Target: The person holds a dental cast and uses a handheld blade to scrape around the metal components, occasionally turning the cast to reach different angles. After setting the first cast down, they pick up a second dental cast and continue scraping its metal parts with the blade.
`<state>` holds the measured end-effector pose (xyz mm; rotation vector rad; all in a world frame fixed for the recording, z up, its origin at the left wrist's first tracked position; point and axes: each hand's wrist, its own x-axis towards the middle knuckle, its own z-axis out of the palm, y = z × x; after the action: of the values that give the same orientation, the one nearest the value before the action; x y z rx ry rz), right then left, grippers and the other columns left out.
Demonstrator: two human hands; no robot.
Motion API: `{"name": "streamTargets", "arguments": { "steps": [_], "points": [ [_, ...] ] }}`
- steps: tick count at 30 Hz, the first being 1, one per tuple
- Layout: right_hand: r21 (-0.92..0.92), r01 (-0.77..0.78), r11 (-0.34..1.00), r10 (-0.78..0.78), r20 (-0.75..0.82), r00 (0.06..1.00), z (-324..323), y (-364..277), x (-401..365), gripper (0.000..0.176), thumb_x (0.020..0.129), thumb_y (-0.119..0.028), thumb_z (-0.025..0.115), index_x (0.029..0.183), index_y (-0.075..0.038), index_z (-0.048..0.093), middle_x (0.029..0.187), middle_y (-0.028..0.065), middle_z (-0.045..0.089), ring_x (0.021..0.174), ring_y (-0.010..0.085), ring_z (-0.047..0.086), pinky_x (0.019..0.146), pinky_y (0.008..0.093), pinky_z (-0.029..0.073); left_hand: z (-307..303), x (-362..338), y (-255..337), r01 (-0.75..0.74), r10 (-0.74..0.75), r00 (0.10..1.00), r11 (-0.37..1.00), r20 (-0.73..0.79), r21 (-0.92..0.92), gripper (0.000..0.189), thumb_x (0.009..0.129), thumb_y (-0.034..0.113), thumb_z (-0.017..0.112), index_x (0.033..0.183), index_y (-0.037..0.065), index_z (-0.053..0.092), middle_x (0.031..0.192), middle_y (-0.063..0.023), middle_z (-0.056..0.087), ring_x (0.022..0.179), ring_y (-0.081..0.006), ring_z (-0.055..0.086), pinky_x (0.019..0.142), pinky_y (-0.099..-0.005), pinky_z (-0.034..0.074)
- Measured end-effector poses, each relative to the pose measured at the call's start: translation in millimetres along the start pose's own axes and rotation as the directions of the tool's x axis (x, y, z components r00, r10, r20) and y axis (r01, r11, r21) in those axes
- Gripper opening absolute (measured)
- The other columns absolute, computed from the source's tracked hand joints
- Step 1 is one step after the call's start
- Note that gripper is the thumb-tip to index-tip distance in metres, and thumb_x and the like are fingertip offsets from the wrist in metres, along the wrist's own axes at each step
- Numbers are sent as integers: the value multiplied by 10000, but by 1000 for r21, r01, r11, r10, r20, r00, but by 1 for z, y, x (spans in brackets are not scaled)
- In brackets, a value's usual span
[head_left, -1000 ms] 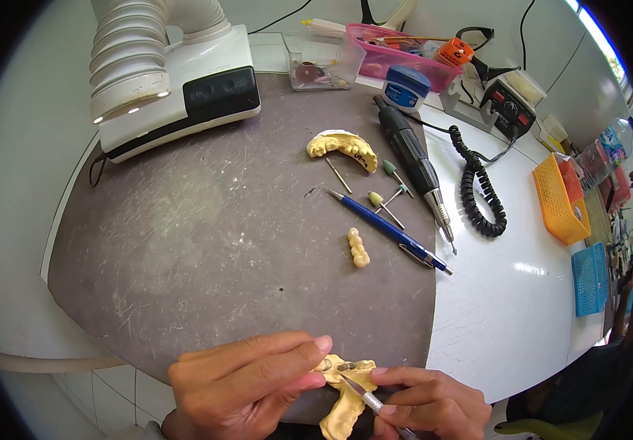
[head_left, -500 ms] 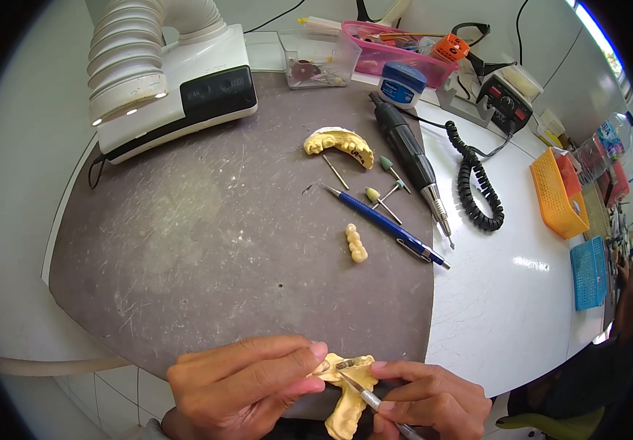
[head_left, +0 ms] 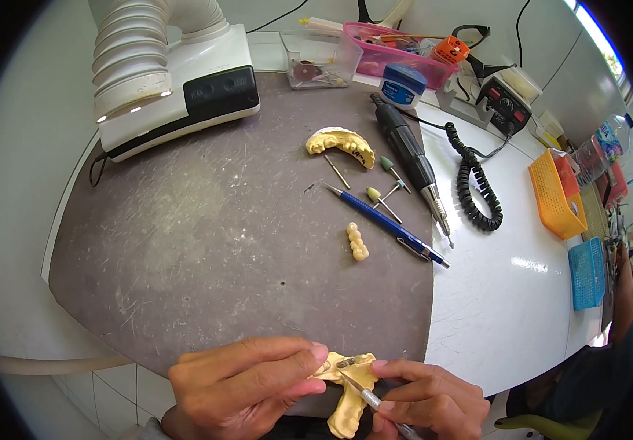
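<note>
My left hand (head_left: 247,385) pinches the left end of a yellow plaster dental model (head_left: 347,412) at the mat's front edge. In my right hand (head_left: 434,400) is a metal knife-like tool (head_left: 370,398), its pointed tip on the model near a dark grey patch. My right fingertips also touch the model's right side. Farther up the mat lie a tooth-coloured bridge piece (head_left: 357,242), a blue mechanical pencil (head_left: 386,224), grinding bits (head_left: 374,194) and a second, arch-shaped plaster model (head_left: 341,145).
A black handpiece (head_left: 412,154) with a coiled cord lies at the right, by a blue-lidded jar (head_left: 402,85). A white suction unit (head_left: 177,103) stands back left. Pink (head_left: 397,59), orange (head_left: 551,194) and blue (head_left: 586,273) baskets line the back and right. Another person's arm (head_left: 624,290) shows far right.
The view has shifted very slightly. Both hands, the model and the tool keep nearly the same pose. At the far right, the other person's arm has moved.
</note>
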<state>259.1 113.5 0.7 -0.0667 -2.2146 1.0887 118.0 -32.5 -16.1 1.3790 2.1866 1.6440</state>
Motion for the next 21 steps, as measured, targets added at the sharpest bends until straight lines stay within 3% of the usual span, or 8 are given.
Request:
{"name": "streamTargets", "arguments": {
  "steps": [21],
  "points": [
    [-71, 24, 997, -23, 10, 1000, 1, -5, -1, 135, 844, -8, 742, 811, 27, 616, 722, 175, 666, 788, 330, 746, 775, 451, 633, -2, -3, -3, -48, 48, 999, 998, 14, -27, 251, 780, 93, 837, 1008, 37, 748, 893, -178, 745, 752, -220, 754, 623, -277, 620]
  ]
}}
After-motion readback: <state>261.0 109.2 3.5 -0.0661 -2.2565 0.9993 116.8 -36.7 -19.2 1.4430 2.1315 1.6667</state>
